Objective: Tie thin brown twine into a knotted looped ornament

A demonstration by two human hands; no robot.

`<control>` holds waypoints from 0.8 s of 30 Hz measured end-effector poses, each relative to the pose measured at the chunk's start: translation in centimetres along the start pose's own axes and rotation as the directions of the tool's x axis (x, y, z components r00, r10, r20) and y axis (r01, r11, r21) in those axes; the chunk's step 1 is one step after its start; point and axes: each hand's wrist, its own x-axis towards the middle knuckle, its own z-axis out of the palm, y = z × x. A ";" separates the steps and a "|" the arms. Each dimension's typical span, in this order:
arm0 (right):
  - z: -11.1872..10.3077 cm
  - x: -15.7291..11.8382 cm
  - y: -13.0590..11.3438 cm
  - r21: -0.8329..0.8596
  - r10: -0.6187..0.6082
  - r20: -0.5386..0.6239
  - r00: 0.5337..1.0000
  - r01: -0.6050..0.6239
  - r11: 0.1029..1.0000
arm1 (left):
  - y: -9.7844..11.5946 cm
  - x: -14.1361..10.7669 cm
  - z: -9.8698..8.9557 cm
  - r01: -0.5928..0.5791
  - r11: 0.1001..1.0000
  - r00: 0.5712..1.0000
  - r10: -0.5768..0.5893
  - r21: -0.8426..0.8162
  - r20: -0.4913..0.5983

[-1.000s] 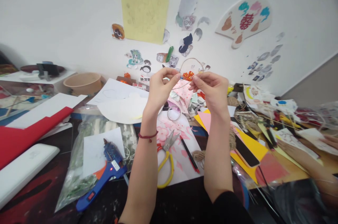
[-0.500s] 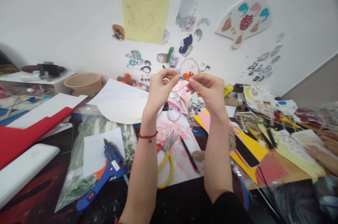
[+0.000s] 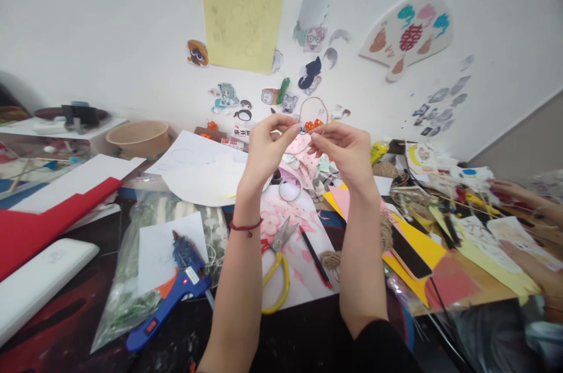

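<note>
Both my hands are raised above the table, holding a thin twine-like hoop (image 3: 314, 98) between them. Small orange flower-like pieces (image 3: 313, 125) sit on the hoop, with a bit of blue beside them. My left hand (image 3: 269, 143) pinches the hoop's left side between thumb and fingertips. On the opposite side, my right hand (image 3: 345, 147) has its thumb and fingers closed at the hoop, close by the orange pieces. Below lie a metal ring (image 3: 290, 189), yellow-handled scissors (image 3: 281, 267) and a black pen (image 3: 315, 258) on pink-patterned paper (image 3: 268, 212).
A blue glue gun (image 3: 189, 285) with a lit red light rests at left on a plastic bag (image 3: 118, 302). Right of my arms are a phone (image 3: 411, 253), coloured paper (image 3: 422, 288) and craft clutter. A co-worker's arm (image 3: 523, 197) reaches in at far right.
My right hand has shifted slightly left, and the hoop's top looks narrower. My left hand holds still. At far right the co-worker's arms have moved further over the table.
</note>
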 end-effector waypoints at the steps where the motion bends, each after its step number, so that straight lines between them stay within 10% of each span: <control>1: 0.0 0.0 0.0 -0.002 0.001 -0.004 1.000 -0.001 1.000 | 0.0 0.0 0.0 0.004 1.000 1.000 -0.004 -0.008 0.002; 24: -0.7 0.3 0.4 -0.075 -0.059 -0.095 0.994 0.052 0.996 | -0.1 -0.1 -0.4 -0.103 0.964 0.990 0.074 0.246 0.124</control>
